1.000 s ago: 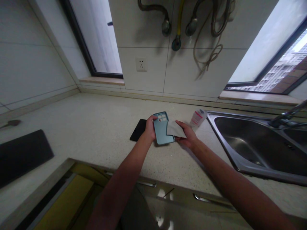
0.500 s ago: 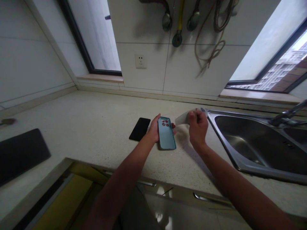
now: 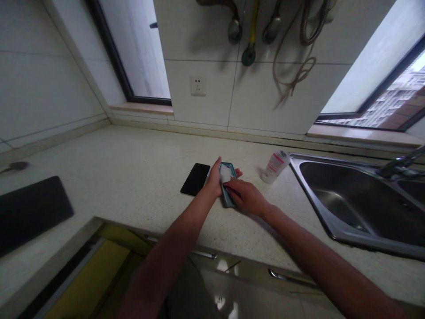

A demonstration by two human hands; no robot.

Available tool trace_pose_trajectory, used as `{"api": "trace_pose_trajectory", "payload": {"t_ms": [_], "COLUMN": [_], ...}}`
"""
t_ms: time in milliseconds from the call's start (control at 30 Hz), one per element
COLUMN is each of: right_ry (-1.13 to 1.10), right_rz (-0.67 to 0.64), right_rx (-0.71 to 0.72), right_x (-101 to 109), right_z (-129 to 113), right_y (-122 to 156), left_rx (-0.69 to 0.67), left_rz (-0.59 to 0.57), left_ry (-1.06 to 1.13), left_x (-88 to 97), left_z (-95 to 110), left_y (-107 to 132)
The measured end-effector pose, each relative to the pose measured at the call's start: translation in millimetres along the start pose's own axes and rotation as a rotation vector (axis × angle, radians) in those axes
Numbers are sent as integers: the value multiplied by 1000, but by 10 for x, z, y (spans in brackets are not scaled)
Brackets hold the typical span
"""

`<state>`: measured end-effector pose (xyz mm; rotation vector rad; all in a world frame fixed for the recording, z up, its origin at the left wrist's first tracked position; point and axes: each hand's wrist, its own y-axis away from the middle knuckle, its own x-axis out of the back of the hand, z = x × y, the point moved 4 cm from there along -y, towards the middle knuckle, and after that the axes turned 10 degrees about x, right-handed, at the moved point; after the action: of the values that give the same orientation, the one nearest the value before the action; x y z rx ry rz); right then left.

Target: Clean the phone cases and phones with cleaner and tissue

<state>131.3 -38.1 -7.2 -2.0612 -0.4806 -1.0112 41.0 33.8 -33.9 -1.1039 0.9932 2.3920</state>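
Observation:
My left hand [image 3: 214, 179] grips a teal phone case [image 3: 229, 168] at its edge and tilts it up from the speckled countertop [image 3: 133, 150]. My right hand [image 3: 247, 198] lies across the case, pressing a white cloth [image 3: 226, 173] onto its upward face. The hand hides the lower part of the case. Just left of my left hand, a black smartphone [image 3: 195, 179] lies flat on the counter, not touched.
A white bottle with a pink label [image 3: 275, 167] lies tilted to the right of my hands, beside a steel double sink [image 3: 345, 199] with a faucet. A dark mat [image 3: 29, 210] lies at the left. Hoses and a socket are on the tiled wall behind.
My right hand has come back from near the bottle and brought the cloth onto the case. The case is turned and tilted, and its red-marked back no longer shows.

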Motion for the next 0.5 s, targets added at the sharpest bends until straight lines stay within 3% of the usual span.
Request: {"api": "trace_pose_trajectory", "payload": {"t_ms": [200, 500], "right_ry": [-12, -67], "right_rz": [27, 297], "right_rx": [-1, -172], "right_x": [-19, 74], "right_z": [14, 57], "right_y": [8, 34], "left_rx": [-32, -29], "left_rz": [-2, -45], "left_ry": [30, -96], "left_x": [15, -83], "left_z": [55, -23], "left_y": [32, 31]}}
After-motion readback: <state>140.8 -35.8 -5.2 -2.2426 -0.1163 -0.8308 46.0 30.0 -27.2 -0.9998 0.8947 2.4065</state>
